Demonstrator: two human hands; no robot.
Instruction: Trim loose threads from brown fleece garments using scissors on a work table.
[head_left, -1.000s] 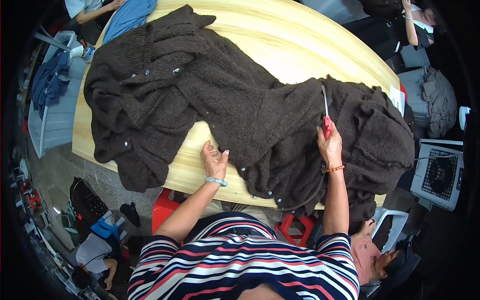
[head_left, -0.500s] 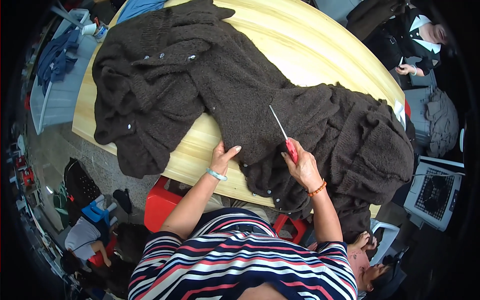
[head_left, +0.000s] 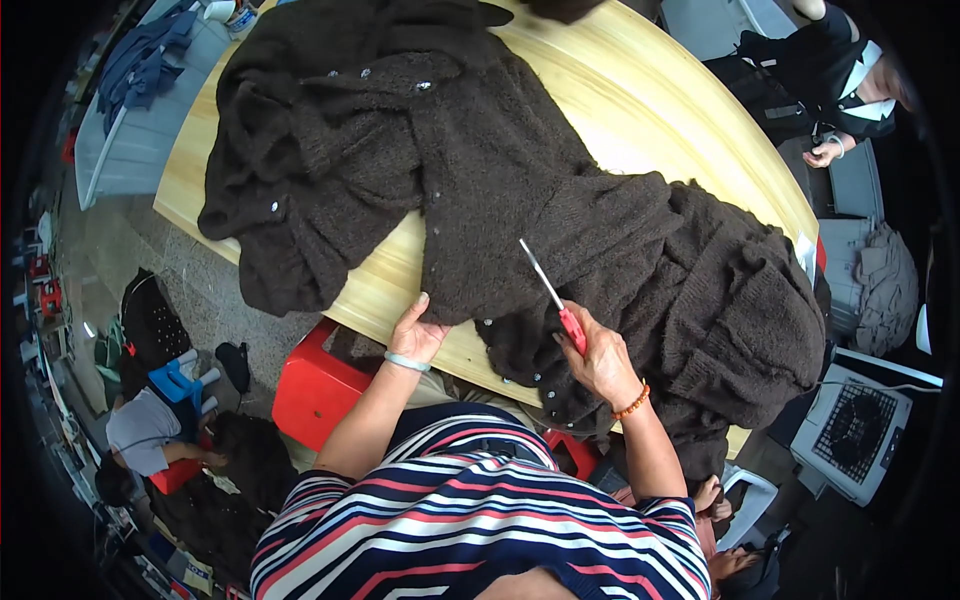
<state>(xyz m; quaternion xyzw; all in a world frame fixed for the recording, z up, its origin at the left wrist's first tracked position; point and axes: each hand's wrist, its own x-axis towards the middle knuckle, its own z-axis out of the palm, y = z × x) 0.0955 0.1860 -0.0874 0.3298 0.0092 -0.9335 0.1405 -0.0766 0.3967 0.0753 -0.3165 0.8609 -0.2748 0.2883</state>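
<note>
brown knit [head_left: 500, 190] sprawls far-left to near-right | left hand [head_left: 417, 340] is at its near edge, can't tell if pinching | right hand [head_left: 604, 362] clutching red-handled tool [head_left: 569, 323]

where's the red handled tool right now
In the head view, the red-handled tool is right of centre, in the person's right hand, its thin metal blade angled up and left over the dark brown knit fabric.

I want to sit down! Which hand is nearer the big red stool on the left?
Left. The left hand is above the stool and to its right; the right hand is farther right.
</note>
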